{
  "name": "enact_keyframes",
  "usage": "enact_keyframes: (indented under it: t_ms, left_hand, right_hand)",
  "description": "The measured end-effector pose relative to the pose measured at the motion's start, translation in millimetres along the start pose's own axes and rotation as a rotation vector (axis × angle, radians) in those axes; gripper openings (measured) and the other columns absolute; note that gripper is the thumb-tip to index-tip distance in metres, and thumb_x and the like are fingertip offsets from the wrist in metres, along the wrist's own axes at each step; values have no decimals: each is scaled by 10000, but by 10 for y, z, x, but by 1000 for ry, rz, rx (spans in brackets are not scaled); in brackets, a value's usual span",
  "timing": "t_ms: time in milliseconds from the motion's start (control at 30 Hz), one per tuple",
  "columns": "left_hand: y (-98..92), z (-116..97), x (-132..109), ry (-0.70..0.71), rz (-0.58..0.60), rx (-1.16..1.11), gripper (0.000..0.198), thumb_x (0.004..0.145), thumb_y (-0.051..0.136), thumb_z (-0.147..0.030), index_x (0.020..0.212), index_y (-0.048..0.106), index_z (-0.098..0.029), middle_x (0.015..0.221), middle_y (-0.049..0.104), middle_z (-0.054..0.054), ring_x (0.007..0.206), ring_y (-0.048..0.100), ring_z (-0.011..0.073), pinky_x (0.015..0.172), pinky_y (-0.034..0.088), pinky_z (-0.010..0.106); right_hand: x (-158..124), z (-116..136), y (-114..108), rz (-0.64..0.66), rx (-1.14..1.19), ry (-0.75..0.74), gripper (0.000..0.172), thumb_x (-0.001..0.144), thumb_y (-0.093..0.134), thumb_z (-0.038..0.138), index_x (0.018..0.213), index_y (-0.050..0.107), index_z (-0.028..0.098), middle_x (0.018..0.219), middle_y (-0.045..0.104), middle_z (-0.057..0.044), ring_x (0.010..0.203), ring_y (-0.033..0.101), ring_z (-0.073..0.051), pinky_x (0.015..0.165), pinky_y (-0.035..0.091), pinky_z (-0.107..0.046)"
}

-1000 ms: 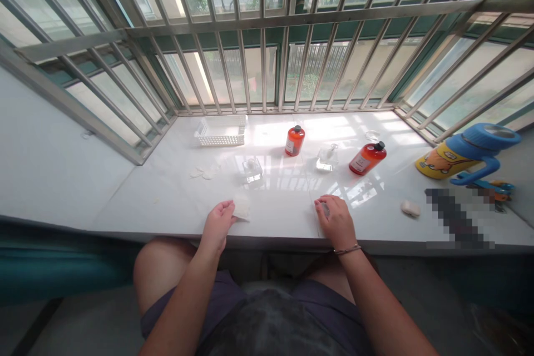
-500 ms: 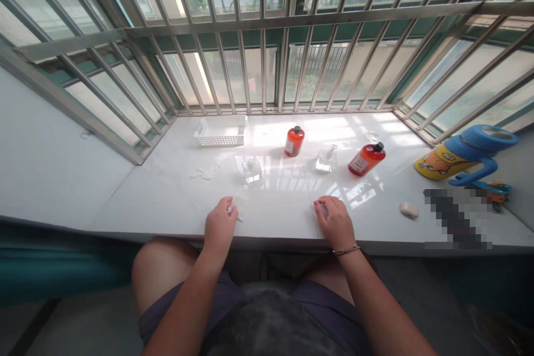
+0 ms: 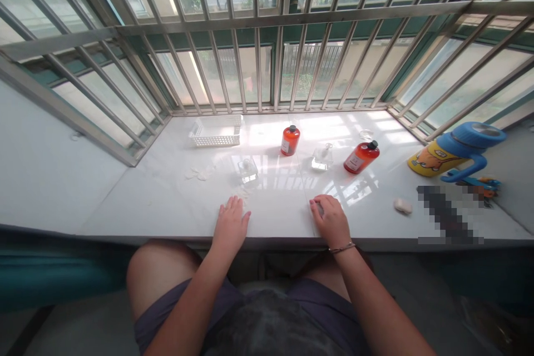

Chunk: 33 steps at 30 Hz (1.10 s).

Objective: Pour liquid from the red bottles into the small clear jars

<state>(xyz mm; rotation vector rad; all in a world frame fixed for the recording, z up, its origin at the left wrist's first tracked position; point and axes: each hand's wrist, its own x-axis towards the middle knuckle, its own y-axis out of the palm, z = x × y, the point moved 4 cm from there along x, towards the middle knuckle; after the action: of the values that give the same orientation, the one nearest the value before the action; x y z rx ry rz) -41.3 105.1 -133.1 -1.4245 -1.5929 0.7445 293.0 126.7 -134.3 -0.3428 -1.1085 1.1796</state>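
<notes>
My left hand (image 3: pixel 231 225) lies with its fingers stretched out on the white counter (image 3: pixel 167 208) near the front edge. Just beyond its fingertips is a thin, whitish, almost transparent piece (image 3: pixel 242 194), partly covered by the hand. My right hand (image 3: pixel 332 219) rests on the counter with its fingers curled around something small and greyish, mostly hidden. Ahead of my left hand stands a square clear glass bottle (image 3: pixel 248 171). Another clear glass bottle (image 3: pixel 322 158) stands ahead of my right hand. Several thin white pieces (image 3: pixel 201 173) lie further left.
Behind the glass bottles are an upright red bottle (image 3: pixel 290 141) and a tilted-looking red bottle (image 3: pixel 360 157), both black-capped. A white plastic basket (image 3: pixel 217 131) sits at the back left. To the right are a pale lump (image 3: pixel 403 206) and a blue-and-yellow flask (image 3: pixel 453 150). Metal bars (image 3: pixel 257 67) close the window.
My left hand has opened from a pinch at the whitish piece, turned palm down and flattened on the counter. The right hand keeps its curled grip. The view has shifted slightly.
</notes>
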Motion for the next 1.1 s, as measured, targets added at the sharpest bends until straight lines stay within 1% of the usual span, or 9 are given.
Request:
enact_keyframes:
  t_ms: [133,267,367,533,667,767,867,967,1100]
  left_hand:
    - [115,-97,-23,-58,76,5,535,1022,527,-347,1490,563,-90,1645,457,278,1584,374,427,1298,266,636]
    - [235,-369,12,-39,161,-35,542,1048,455,-333,1498,552,-46,1651,433,300,1594,356,428,1297,270,624]
    - [371,-726,-18,95,256,-46,544,1054,448,-329,1518,540,-62,1662,433,272,1596,363,403,1303,286,599]
    - [626,-1388,-291,489,455,-63,587,1077,459,-413,1573,489,-100,1671,450,213,1589,390,360,1299,336,554]
    - [626,-1553,-406,575,434,-54,557,1094,444,-415,1583,484,-152,1673,461,184,1584,402,346,1306,314,588]
    - [475,-1427,-362,533,371,-92,512,1081,483,-388,1558,521,-207,1655,493,164,1536,472,343,1284,333,627]
    - [247,-1129,-275,479,261,-167,447,1072,504,-364,1486,595,-221,1584,581,154,1443,566,316,1254,394,566]
    - [4,-651,-190,335,70,-150,335,1059,525,-361,1319,704,-249,1386,719,143,1303,652,316,1159,470,507]
    - [-265,50,-152,200,-146,-39,244,1027,579,-368,1161,737,-239,1187,770,136,1137,689,332,1033,497,480]
  right_hand:
    - [6,4,-5,-8,8,3,214,1083,530,373,1012,671,230,1058,711,-107,1032,635,-288,960,515,-443]
    - [6,-6,-11,-21,17,5,215,1084,530,374,1012,671,229,1056,710,-107,1040,634,-287,966,514,-443]
    - [5,-9,-13,-23,20,9,215,1084,530,375,1010,670,229,1046,712,-105,1032,633,-285,954,516,-439]
    - [20,6,-34,-51,29,1,219,1090,518,360,1018,668,218,1019,711,-105,1015,628,-282,940,519,-437]
    - [4,40,-143,-125,62,-21,201,1086,515,315,1039,684,216,1021,720,-111,1016,641,-280,950,537,-458]
    - [-100,168,-227,-76,76,-140,186,1074,538,274,1075,719,232,1072,752,-107,1070,674,-275,1016,540,-483]
    - [-310,357,-222,125,42,-285,221,1068,564,279,1192,746,259,1196,773,-96,1155,702,-269,1127,504,-511]
    - [-529,463,-196,252,-24,-332,350,1073,579,318,1405,680,269,1399,719,-101,1315,664,-292,1204,452,-540]
    - [-650,416,-182,308,-97,-365,482,1082,577,319,1561,555,278,1541,625,-93,1439,584,-305,1249,404,-552]
